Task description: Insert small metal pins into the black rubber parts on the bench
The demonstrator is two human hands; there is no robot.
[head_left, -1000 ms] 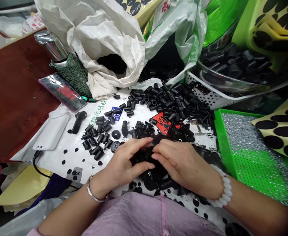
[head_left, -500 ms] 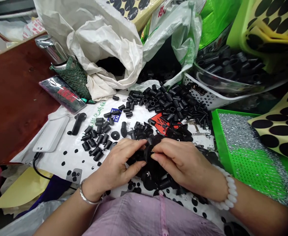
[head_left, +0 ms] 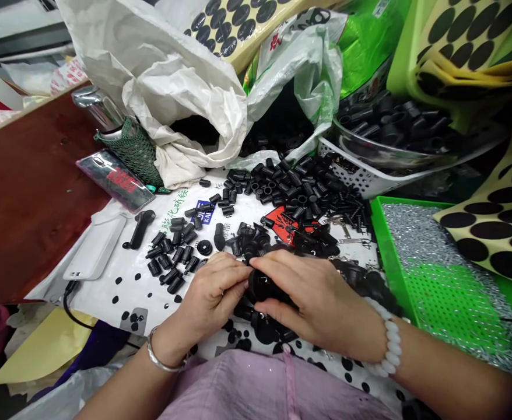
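Observation:
Both hands meet over the white printed sheet (head_left: 151, 274) close to my body. My right hand (head_left: 312, 297) is wrapped round a round black plastic part (head_left: 262, 286), thumb under it and fingers over it. My left hand (head_left: 214, 294) pinches at the left side of the same black part with its fingertips pressed together. More black round parts (head_left: 267, 332) lie under and just below my hands. A group of small black tubes (head_left: 172, 256) lies to the left of my left hand.
A large heap of black tubes (head_left: 300, 189) sits behind my hands. A green tray (head_left: 381, 245) with small silvery parts is at the right. A bowl of black tubes (head_left: 396, 131), white bags (head_left: 172, 87), a netted bottle (head_left: 129, 143) and a phone (head_left: 94, 251) surround the sheet.
My right hand has closed further over the black part and both hands have drawn slightly toward my body. The view has tilted down a little.

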